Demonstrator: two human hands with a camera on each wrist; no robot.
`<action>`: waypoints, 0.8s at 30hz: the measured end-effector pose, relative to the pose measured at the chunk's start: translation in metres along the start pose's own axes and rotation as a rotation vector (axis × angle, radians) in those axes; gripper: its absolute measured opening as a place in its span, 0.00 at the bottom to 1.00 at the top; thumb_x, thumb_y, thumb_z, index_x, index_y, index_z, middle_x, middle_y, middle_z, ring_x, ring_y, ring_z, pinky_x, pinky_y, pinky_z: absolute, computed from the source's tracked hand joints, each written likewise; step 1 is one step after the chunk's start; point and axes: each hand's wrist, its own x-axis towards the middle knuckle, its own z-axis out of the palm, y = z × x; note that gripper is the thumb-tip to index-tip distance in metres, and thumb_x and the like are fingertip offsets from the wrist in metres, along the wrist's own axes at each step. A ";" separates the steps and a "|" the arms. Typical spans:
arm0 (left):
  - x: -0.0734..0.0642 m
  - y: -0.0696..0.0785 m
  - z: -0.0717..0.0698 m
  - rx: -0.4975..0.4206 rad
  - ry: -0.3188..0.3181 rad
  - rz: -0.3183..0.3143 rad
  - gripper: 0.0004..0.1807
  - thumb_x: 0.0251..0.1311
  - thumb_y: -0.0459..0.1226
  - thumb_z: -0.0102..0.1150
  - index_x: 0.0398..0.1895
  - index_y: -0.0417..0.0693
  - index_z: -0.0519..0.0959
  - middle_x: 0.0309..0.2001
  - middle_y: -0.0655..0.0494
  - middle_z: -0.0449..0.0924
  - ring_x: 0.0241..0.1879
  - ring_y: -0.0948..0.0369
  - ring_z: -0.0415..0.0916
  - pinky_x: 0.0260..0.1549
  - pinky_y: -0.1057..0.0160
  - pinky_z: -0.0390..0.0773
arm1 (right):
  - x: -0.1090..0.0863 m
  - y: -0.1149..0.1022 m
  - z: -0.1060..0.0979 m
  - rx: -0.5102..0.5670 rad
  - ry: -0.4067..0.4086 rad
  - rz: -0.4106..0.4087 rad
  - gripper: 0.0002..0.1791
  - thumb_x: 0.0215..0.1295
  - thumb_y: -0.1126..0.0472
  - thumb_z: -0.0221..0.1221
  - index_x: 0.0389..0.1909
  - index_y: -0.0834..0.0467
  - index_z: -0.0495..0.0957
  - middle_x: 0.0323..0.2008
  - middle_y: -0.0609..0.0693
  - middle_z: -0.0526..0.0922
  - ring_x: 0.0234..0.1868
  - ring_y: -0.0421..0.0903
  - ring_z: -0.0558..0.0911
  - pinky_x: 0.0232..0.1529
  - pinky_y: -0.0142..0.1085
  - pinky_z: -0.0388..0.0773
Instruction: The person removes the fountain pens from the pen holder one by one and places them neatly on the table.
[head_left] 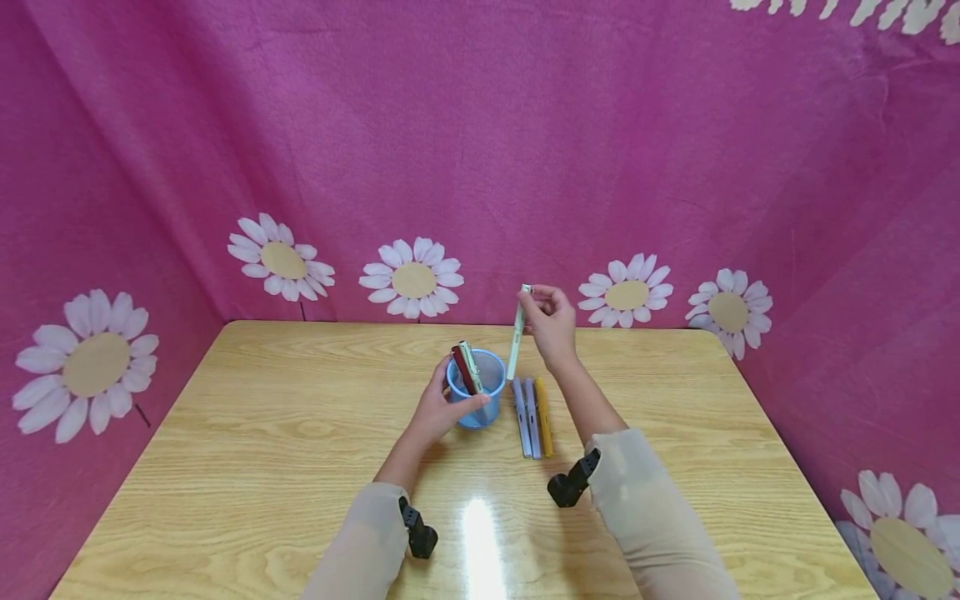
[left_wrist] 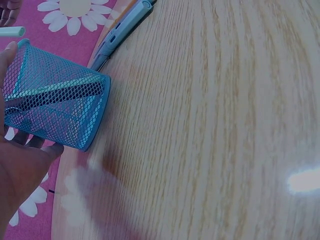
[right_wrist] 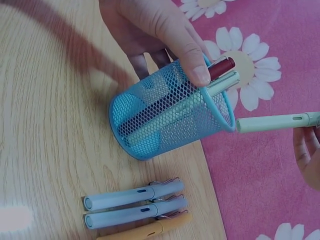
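Note:
A blue mesh pen holder (right_wrist: 170, 107) stands on the table, with my left hand (head_left: 438, 408) gripping its side, the thumb near the rim. Inside it lean a dark red pen (right_wrist: 222, 68) and a light green pen (right_wrist: 223, 84). My right hand (head_left: 551, 325) pinches another light green pen (head_left: 516, 337) near its upper end. That pen hangs almost upright, its lower end beside the holder's right rim in the head view. To the right of the holder lie two light blue-purple pens (head_left: 527, 421) and a yellow pen (head_left: 543, 421), side by side.
The wooden table (head_left: 300, 417) has its back edge against a pink curtain (head_left: 480, 150) printed with white daisies. Black wrist cameras (head_left: 570, 483) are strapped over both sleeves. A bright light reflection shows on the table's near middle.

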 end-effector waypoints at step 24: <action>-0.001 0.000 -0.001 0.006 -0.012 0.001 0.50 0.53 0.41 0.66 0.74 0.50 0.46 0.73 0.43 0.49 0.71 0.43 0.50 0.65 0.45 0.61 | -0.001 0.009 -0.021 -0.150 -0.003 0.037 0.18 0.60 0.60 0.61 0.48 0.63 0.73 0.23 0.39 0.76 0.21 0.34 0.74 0.23 0.28 0.78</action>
